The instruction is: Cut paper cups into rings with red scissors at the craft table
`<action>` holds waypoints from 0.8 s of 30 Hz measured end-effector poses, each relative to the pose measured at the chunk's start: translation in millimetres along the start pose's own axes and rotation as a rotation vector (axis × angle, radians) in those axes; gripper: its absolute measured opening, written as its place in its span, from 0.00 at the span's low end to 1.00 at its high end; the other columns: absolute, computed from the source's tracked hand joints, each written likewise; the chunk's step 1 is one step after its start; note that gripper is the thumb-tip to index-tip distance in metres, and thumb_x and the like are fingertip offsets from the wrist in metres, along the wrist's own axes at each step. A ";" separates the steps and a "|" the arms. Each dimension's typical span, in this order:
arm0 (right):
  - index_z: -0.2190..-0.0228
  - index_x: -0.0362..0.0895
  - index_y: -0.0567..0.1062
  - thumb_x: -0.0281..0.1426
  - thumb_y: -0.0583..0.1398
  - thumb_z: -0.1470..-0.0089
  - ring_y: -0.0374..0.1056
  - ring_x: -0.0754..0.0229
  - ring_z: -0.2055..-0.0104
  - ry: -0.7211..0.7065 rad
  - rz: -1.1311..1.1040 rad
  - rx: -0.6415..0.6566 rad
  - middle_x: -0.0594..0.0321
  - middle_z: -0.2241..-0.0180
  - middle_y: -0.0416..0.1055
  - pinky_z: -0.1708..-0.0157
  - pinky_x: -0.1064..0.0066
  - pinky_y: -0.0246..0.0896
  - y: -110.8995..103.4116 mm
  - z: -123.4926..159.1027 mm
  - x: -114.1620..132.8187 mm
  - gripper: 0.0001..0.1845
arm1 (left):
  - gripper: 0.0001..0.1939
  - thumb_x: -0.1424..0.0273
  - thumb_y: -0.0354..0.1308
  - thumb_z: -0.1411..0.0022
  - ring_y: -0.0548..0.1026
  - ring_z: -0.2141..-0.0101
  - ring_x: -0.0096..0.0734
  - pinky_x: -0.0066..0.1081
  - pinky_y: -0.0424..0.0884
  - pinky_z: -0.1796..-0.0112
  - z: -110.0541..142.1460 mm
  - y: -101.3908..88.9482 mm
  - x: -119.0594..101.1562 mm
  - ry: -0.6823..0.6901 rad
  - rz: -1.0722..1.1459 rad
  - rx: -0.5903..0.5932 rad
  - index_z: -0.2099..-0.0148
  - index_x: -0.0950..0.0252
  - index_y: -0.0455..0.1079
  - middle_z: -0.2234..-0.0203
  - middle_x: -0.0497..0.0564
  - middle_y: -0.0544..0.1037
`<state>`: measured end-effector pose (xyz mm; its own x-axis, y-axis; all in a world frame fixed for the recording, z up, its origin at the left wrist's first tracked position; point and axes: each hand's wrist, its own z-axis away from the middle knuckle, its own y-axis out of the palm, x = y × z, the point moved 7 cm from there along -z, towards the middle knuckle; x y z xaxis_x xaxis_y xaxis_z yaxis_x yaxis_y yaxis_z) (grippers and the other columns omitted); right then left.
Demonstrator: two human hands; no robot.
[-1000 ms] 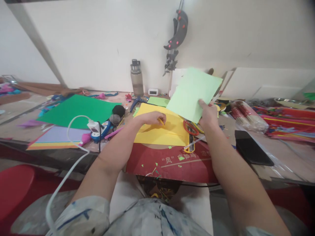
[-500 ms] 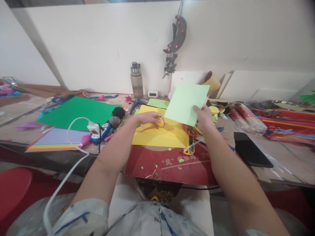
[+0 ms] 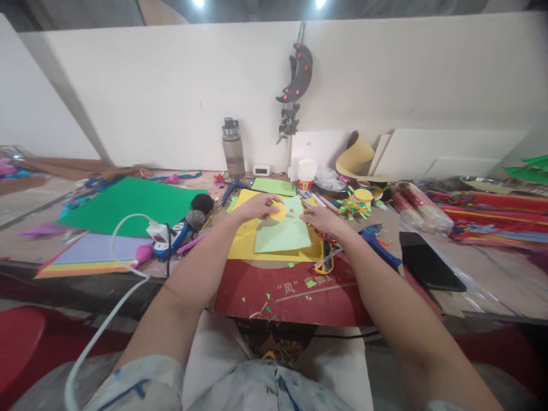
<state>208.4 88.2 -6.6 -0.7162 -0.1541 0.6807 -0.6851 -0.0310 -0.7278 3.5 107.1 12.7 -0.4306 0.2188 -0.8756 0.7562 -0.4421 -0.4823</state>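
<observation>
My left hand [image 3: 262,209] pinches a small yellow paper circle [image 3: 279,212] between thumb and fingers, just over a light green sheet of paper [image 3: 282,237]. That sheet lies tilted on top of a larger yellow sheet [image 3: 245,247]. My right hand [image 3: 320,220] is closed at the green sheet's right edge, its fingertips pinching there. A small reddish spot shows on or above the sheet between the hands, too small to name. Under the right wrist, scissors with yellow handles [image 3: 326,266] are partly hidden.
A red board [image 3: 257,291] with green scraps fronts the table. A black phone [image 3: 430,262] lies right, a green sheet [image 3: 132,205] and a power strip [image 3: 170,241] left. Behind stand a bottle [image 3: 233,151], a paper cup [image 3: 305,176] and a yellow-green paper craft [image 3: 358,202].
The right hand has brought the light green sheet down and left onto the yellow sheet. The left hand still holds the yellow circle. The view has tilted up slightly, and the cup is now uncovered.
</observation>
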 end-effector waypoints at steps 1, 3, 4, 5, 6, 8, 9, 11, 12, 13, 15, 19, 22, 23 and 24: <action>0.70 0.41 0.80 0.37 0.63 0.45 0.71 0.58 0.69 0.004 0.041 0.044 0.57 0.73 0.77 0.64 0.68 0.65 2.9 2.3 1.8 0.12 | 0.20 0.67 0.63 0.41 0.71 0.80 0.19 0.22 0.63 0.78 0.1 5.0 1.2 -0.004 -0.069 0.038 0.47 0.66 0.73 0.73 0.46 0.74; 0.71 0.41 0.80 0.37 0.63 0.44 0.71 0.58 0.69 0.018 0.117 0.087 0.56 0.72 0.78 0.64 0.69 0.63 3.9 6.3 4.1 0.12 | 0.22 0.67 0.62 0.42 0.70 0.80 0.22 0.23 0.63 0.77 -0.1 14.0 3.7 -0.001 -0.205 0.118 0.45 0.66 0.74 0.76 0.45 0.73; 0.71 0.41 0.80 0.37 0.63 0.44 0.71 0.57 0.68 0.020 0.152 0.084 0.55 0.70 0.79 0.64 0.69 0.62 2.3 7.8 5.4 0.11 | 0.24 0.66 0.61 0.41 0.70 0.80 0.23 0.24 0.63 0.77 -0.2 17.6 5.1 0.002 -0.262 0.155 0.43 0.66 0.74 0.78 0.44 0.72; 0.70 0.41 0.80 0.36 0.63 0.43 0.71 0.56 0.66 0.018 0.185 0.069 0.54 0.69 0.79 0.63 0.68 0.62 -0.2 8.7 6.8 0.11 | 0.25 0.66 0.60 0.41 0.70 0.80 0.24 0.24 0.63 0.76 -0.3 20.3 6.7 0.000 -0.310 0.187 0.42 0.66 0.73 0.80 0.43 0.71; 0.69 0.41 0.80 0.36 0.63 0.42 0.72 0.55 0.64 0.013 0.213 0.044 0.53 0.67 0.79 0.62 0.68 0.61 -3.2 9.3 8.3 0.11 | 0.25 0.65 0.60 0.41 0.70 0.81 0.25 0.25 0.63 0.75 -0.7 21.8 7.9 -0.002 -0.351 0.202 0.41 0.65 0.73 0.81 0.43 0.71; 0.67 0.41 0.79 0.33 0.59 0.39 0.72 0.54 0.60 -0.005 0.253 -0.017 0.51 0.65 0.79 0.59 0.68 0.61 -9.3 9.8 12.6 0.11 | 0.25 0.65 0.60 0.41 0.71 0.80 0.25 0.26 0.66 0.72 -1.9 20.7 8.2 0.005 -0.429 0.172 0.42 0.65 0.74 0.79 0.45 0.75; 0.66 0.41 0.79 0.32 0.56 0.36 0.72 0.54 0.58 -0.018 0.264 -0.048 0.50 0.64 0.79 0.57 0.68 0.60 -11.7 10.1 15.2 0.13 | 0.24 0.65 0.61 0.42 0.72 0.80 0.24 0.26 0.67 0.70 -2.4 19.7 7.3 0.014 -0.470 0.145 0.43 0.64 0.75 0.76 0.46 0.77; 0.63 0.41 0.79 0.30 0.51 0.33 0.71 0.54 0.55 -0.049 0.275 -0.098 0.49 0.61 0.78 0.55 0.68 0.60 -14.2 11.1 21.8 0.16 | 0.21 0.64 0.61 0.42 0.72 0.80 0.23 0.26 0.68 0.67 -2.4 19.5 3.5 0.037 -0.538 0.106 0.46 0.63 0.78 0.70 0.48 0.81; 0.61 0.41 0.78 0.29 0.50 0.33 0.71 0.54 0.54 -0.067 0.277 -0.116 0.49 0.59 0.78 0.55 0.68 0.60 -14.0 12.0 25.6 0.16 | 0.20 0.64 0.61 0.41 0.73 0.80 0.23 0.27 0.69 0.66 -1.9 20.3 1.2 0.048 -0.558 0.097 0.48 0.63 0.79 0.68 0.49 0.82; 0.58 0.41 0.78 0.28 0.50 0.34 0.71 0.54 0.54 -0.087 0.277 -0.126 0.49 0.58 0.78 0.54 0.68 0.60 -12.6 13.1 29.5 0.16 | 0.19 0.63 0.61 0.40 0.73 0.80 0.23 0.27 0.69 0.66 -1.2 20.6 -0.9 0.050 -0.566 0.088 0.49 0.64 0.80 0.66 0.50 0.83; 0.54 0.40 0.77 0.27 0.52 0.35 0.71 0.55 0.54 -0.127 0.276 -0.124 0.50 0.56 0.78 0.54 0.68 0.60 -6.8 16.1 36.5 0.15 | 0.17 0.65 0.59 0.38 0.72 0.81 0.23 0.27 0.70 0.66 0.0 13.8 -4.4 0.021 -0.553 -0.004 0.51 0.66 0.80 0.66 0.51 0.83; 0.51 0.40 0.76 0.27 0.55 0.36 0.72 0.58 0.57 -0.178 0.272 -0.060 0.53 0.58 0.79 0.55 0.70 0.61 12.9 21.7 42.0 0.15 | 0.14 0.71 0.54 0.37 0.73 0.78 0.26 0.27 0.68 0.68 3.0 -19.4 -5.5 -0.033 -0.528 -0.296 0.57 0.68 0.80 0.65 0.53 0.83; 0.53 0.41 0.78 0.28 0.58 0.38 0.73 0.58 0.59 -0.193 0.283 0.009 0.55 0.61 0.79 0.57 0.69 0.61 27.6 23.6 38.8 0.13 | 0.12 0.71 0.55 0.36 0.74 0.74 0.28 0.27 0.68 0.66 2.7 -42.1 1.4 -0.053 -0.511 -0.420 0.60 0.69 0.80 0.66 0.55 0.83; 0.54 0.41 0.78 0.28 0.59 0.39 0.72 0.58 0.59 -0.196 0.289 0.029 0.54 0.61 0.79 0.57 0.69 0.61 31.2 23.7 37.2 0.12 | 0.12 0.70 0.55 0.36 0.75 0.73 0.29 0.27 0.68 0.66 2.8 -47.6 3.8 -0.063 -0.498 -0.458 0.60 0.69 0.79 0.67 0.55 0.82; 0.55 0.40 0.79 0.29 0.60 0.39 0.72 0.58 0.59 -0.198 0.296 0.044 0.54 0.60 0.79 0.57 0.69 0.61 34.0 23.5 35.6 0.12 | 0.12 0.69 0.54 0.35 0.75 0.72 0.29 0.27 0.68 0.66 3.1 -51.0 5.0 -0.071 -0.485 -0.492 0.60 0.69 0.79 0.67 0.55 0.82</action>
<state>162.8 58.5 -9.0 -0.8399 -0.3514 0.4136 -0.4423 0.0014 -0.8969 -38.8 128.1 33.0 -0.7951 0.2271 -0.5623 0.5982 0.1410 -0.7889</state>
